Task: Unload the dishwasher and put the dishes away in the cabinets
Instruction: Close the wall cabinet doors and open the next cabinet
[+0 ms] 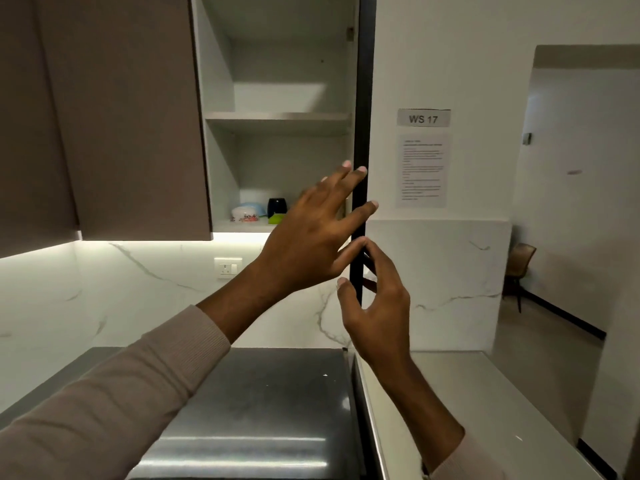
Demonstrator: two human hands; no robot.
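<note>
An upper cabinet [277, 119] stands open, its dark door [363, 98] seen edge-on. On its bottom shelf sit a patterned white bowl [244, 213], a light blue bowl [254, 205], a black mug [277, 205] and a green item [276, 218]. The shelf above them is bare. My left hand [311, 237] is raised with fingers spread and straight against the door's edge. My right hand [375, 299] holds the door's lower edge between thumb and curled fingers.
A steel-topped appliance [270, 410] sits on the counter below the cabinet. A closed brown cabinet [121, 116] hangs at the left. A wall socket [228, 268] is on the marble backsplash. Papers marked WS 17 [423, 118] hang on the right wall beside a doorway.
</note>
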